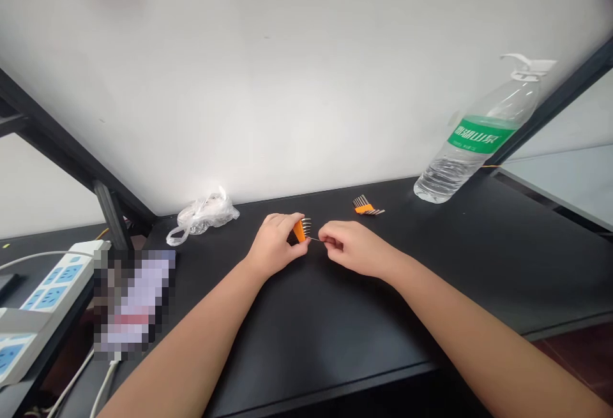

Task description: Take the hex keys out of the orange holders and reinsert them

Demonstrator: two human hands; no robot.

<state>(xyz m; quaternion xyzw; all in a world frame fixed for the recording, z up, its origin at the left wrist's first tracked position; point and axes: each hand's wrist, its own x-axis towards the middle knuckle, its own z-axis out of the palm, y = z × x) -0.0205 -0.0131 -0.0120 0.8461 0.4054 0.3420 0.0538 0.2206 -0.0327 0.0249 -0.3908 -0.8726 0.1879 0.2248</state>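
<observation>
My left hand (276, 244) is closed around an orange hex key holder (299, 231), with several metal keys sticking out of its right side. Between the fingertips of my right hand (352, 247) is one end of a thin hex key (315, 239). Its other end reaches the lower edge of the holder by my left thumb; whether it sits in a slot is too small to tell. Behind my right hand, a second orange holder (365, 209) with several metal keys lies on the black table (306, 328).
A large water bottle (467, 143) with a green label stands at the back right. At the back left lies a crumpled clear plastic bag (205, 212). A blurred-out flat item (138, 303) with a cable and a white power strip (60, 290) are on the left.
</observation>
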